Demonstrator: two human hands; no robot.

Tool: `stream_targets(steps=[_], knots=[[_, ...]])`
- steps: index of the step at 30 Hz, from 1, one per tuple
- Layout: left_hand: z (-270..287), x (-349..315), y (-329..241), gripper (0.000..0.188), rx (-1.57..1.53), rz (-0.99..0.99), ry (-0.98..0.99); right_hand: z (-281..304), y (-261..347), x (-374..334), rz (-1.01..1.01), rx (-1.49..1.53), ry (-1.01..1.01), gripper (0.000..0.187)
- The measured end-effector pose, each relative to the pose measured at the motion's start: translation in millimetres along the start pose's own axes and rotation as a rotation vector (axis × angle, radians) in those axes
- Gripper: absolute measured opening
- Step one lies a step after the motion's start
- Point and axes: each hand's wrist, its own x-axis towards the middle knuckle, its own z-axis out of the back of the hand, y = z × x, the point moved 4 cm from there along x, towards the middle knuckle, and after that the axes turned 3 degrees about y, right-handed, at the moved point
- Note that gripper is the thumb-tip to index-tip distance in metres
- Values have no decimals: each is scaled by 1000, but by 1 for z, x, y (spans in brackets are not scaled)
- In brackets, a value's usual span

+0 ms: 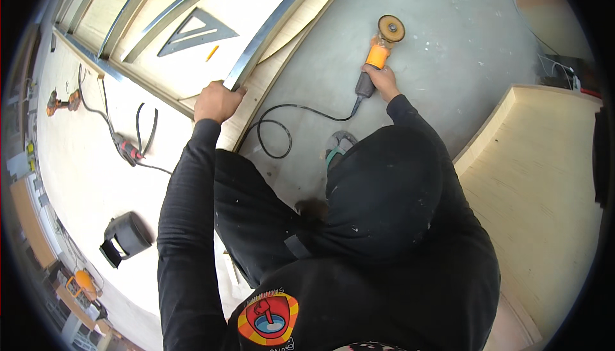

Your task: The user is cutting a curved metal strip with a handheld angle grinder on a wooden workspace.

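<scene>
An angle grinder (377,57) with an orange body and dark handle is held out over the grey floor by my right hand (383,82). Its round, tan disc (391,28) faces up, and its black cord (301,106) loops back toward the bench. My left hand (218,102) is closed on the near end of a shiny metal tube (262,38), part of a frame lying on the pale wooden bench. The fingertips are hidden beneath the palm. A grey triangular square (197,32) and a yellow pencil (212,53) lie inside the frame.
To the left lie an orange drill (62,103), a red and dark corded power tool (130,151) and a black welding mask (128,239). A large plywood panel with a raised edge (532,178) stands on the right. My sandalled foot (339,142) is below the grinder.
</scene>
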Motion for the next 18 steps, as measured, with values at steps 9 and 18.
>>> stream_targets(steps=[9,18], knots=[[-4,2,2,61,-20,25,14,4,47,-31,-98,594,234,37],[5,-18,2,50,-12,-50,-68,71,218,-120,575,269,168,32]])
